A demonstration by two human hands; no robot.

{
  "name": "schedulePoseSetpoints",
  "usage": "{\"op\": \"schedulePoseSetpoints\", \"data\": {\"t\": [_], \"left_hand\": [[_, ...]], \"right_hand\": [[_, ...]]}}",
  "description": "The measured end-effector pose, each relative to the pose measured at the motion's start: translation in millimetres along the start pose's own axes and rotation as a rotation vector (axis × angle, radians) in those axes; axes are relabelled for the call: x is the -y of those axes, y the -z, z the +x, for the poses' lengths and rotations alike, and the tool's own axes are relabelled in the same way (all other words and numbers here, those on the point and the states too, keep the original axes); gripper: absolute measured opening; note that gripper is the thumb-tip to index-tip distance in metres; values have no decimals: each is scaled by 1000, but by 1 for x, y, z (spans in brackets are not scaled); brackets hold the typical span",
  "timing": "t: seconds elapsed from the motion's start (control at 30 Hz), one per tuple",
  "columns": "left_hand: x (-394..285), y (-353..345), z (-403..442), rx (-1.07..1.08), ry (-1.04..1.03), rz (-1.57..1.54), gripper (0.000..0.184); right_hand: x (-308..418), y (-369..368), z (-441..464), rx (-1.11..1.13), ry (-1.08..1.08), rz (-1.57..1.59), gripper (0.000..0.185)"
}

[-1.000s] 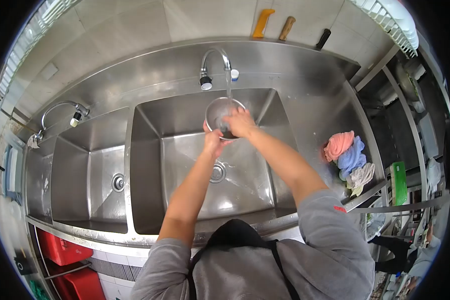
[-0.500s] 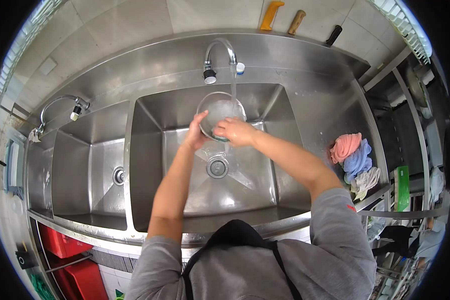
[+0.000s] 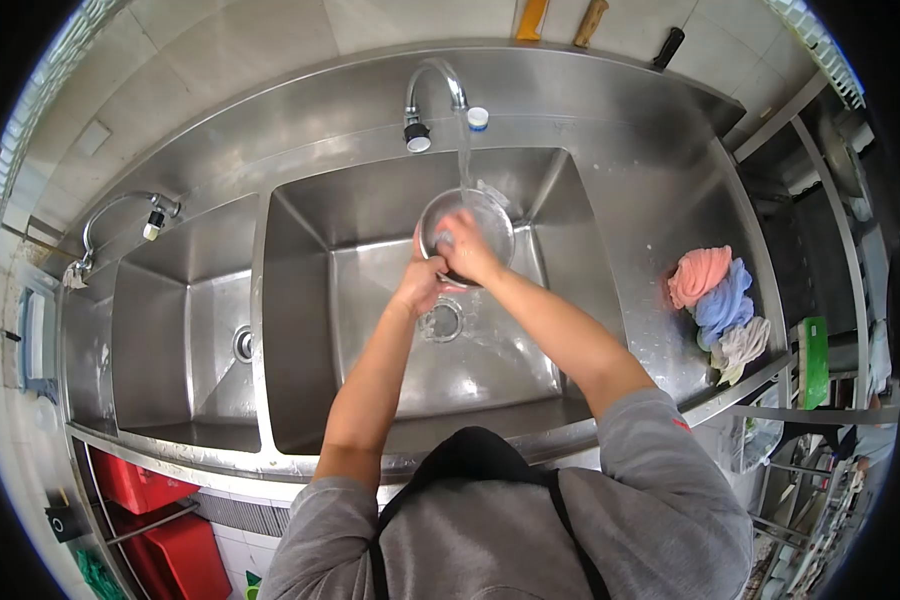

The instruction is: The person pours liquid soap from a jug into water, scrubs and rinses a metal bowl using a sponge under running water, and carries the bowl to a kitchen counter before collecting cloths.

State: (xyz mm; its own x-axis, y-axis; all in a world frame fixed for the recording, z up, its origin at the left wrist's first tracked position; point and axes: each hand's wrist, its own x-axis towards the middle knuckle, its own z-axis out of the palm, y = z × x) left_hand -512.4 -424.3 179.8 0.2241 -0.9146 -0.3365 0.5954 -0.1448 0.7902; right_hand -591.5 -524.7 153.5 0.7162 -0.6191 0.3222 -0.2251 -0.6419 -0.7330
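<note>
A round metal bowl (image 3: 493, 232) is tilted under running water from the curved faucet (image 3: 440, 68), above the large sink basin (image 3: 400, 390). My left hand (image 3: 425, 283) grips the bowl's lower left rim. Inside the bowl is my right hand (image 3: 467, 250), its fingers blurred by motion and bent against the inner surface. Whatever those fingers hold, if anything, is too smeared to tell. Water splashes off the bowl's upper rim and runs around the drain (image 3: 442, 321) below.
A smaller basin (image 3: 215, 340) with its own faucet (image 3: 120, 203) is at left. Pink, blue and white cloths (image 3: 722, 300) lie on the right counter. Three handles, one yellow (image 3: 532, 20), stand along the back wall. A white-and-blue cap (image 3: 478, 119) sits beside the faucet.
The bowl and both hands first shifted left, then came back right. My right hand has moved from the bowl's lower rim into its inside. The camera view has shifted slightly.
</note>
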Motion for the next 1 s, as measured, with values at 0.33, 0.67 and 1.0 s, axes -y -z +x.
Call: {"op": "schedulePoseSetpoints", "data": {"t": [0.33,0.67,1.0], "left_hand": [[6,15,-4,-78,4,64,84],[14,-17,-17,-136,-124,45,83],[-5,17,-18,-106,-338,330,80]], "right_hand": [[-5,-15,-3,210,-180,385,26],[13,-37,22,-498,-267,150,27],[7,-11,-11,436,-58,132,28]]}}
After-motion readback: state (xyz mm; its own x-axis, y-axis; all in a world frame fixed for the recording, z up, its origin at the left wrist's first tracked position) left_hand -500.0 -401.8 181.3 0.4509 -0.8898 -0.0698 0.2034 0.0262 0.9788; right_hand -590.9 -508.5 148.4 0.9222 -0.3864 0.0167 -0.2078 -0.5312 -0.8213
